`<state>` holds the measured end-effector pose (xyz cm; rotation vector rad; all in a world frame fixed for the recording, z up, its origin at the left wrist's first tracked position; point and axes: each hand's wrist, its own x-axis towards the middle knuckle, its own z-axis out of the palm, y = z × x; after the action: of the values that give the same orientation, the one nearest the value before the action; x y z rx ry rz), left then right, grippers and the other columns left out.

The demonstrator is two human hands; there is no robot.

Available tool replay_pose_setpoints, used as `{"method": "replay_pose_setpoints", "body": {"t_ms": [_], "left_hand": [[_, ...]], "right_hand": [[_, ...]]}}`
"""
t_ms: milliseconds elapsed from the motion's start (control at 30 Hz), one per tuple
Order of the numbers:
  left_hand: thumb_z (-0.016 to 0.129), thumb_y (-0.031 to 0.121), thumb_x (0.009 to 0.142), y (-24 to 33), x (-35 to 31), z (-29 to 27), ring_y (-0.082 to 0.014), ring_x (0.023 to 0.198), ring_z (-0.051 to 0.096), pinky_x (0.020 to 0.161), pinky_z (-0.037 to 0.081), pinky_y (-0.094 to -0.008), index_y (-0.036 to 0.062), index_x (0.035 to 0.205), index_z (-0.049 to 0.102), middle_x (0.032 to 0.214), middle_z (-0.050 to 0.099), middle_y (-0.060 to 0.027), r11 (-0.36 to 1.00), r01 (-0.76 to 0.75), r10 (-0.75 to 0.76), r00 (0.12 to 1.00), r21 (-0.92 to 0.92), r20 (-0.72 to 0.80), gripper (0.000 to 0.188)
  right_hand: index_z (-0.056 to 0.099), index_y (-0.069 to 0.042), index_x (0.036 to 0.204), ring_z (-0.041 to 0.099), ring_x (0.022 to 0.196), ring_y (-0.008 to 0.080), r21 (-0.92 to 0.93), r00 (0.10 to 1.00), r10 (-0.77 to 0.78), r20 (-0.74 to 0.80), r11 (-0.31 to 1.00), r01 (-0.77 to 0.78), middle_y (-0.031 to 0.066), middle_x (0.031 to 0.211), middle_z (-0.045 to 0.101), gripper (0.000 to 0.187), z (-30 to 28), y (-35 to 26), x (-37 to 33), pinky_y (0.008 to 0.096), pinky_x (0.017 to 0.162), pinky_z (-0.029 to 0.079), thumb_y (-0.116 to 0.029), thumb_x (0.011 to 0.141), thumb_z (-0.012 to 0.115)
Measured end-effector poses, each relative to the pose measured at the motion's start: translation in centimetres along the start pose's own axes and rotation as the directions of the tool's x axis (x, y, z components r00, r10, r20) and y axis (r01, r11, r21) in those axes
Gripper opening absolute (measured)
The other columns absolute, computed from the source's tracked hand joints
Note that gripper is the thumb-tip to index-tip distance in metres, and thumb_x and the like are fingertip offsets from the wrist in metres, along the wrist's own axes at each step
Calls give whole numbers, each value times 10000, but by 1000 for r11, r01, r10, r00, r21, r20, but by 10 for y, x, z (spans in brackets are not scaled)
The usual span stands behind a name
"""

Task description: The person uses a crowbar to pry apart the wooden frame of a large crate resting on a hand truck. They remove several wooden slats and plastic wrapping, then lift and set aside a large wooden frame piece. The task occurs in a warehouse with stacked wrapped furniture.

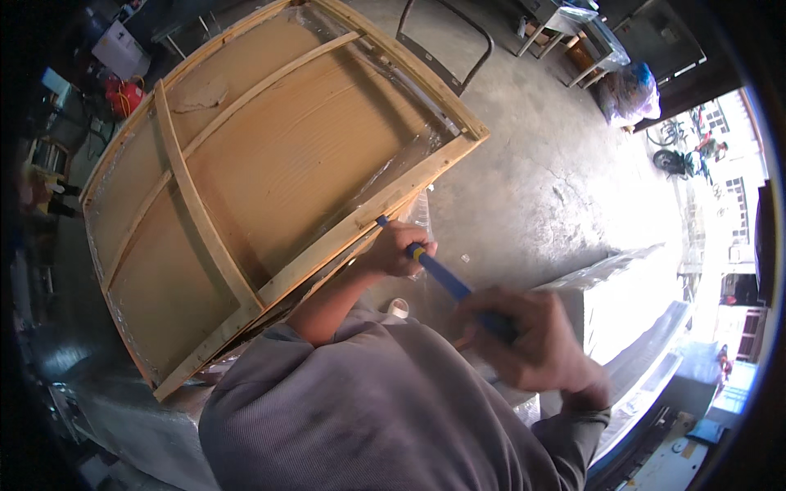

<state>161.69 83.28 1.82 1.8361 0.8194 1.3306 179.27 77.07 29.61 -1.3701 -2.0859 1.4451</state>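
A large wooden crate panel (303,147) with pale battens stands tilted at my left, and bits of clear plastic film cling along its edges. My left hand (401,248) is closed around a long blue bar (444,279) with a yellow band, which looks like a pry bar. Its blue tip pokes out past that hand, at the panel's near batten (344,228). Farther back along the bar, my right hand (532,340) wraps round the dark end, somewhat smeared by motion. Whether the tip is wedged into the wood, I cannot tell.
Wrapped pale blocks (622,303) stand close on my right, and a plastic-covered one (135,438) lies at lower left. Beyond the panel is a trolley with a metal handle (483,61). Metal tables (565,24) and a stuffed plastic bag (630,92) stand farther off.
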Motion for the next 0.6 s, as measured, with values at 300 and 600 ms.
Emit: {"method": "replay_pose_setpoints", "body": {"t_ms": [300, 600], "left_hand": [[667, 162, 832, -16, 31, -31, -49, 514, 433, 466, 338, -308, 41, 588, 515, 490, 417, 6, 952, 233, -299, 839, -198, -454, 312], [619, 159, 846, -31, 42, -30, -56, 476, 421, 449, 308, -328, 34, 521, 456, 463, 411, 10, 933, 261, -358, 742, -248, -567, 384]], "right_hand": [[676, -11, 897, 482, 444, 67, -253, 983, -162, 86, 951, 179, 5, 607, 550, 98, -17, -83, 169, 243, 431, 361, -96, 868, 635], [719, -66, 1067, 645, 759, 176, -630, 763, -490, 422, 447, 635, 125, 807, 668, 360, -29, -92, 211, 322, 656, 492, -368, 877, 666]]}}
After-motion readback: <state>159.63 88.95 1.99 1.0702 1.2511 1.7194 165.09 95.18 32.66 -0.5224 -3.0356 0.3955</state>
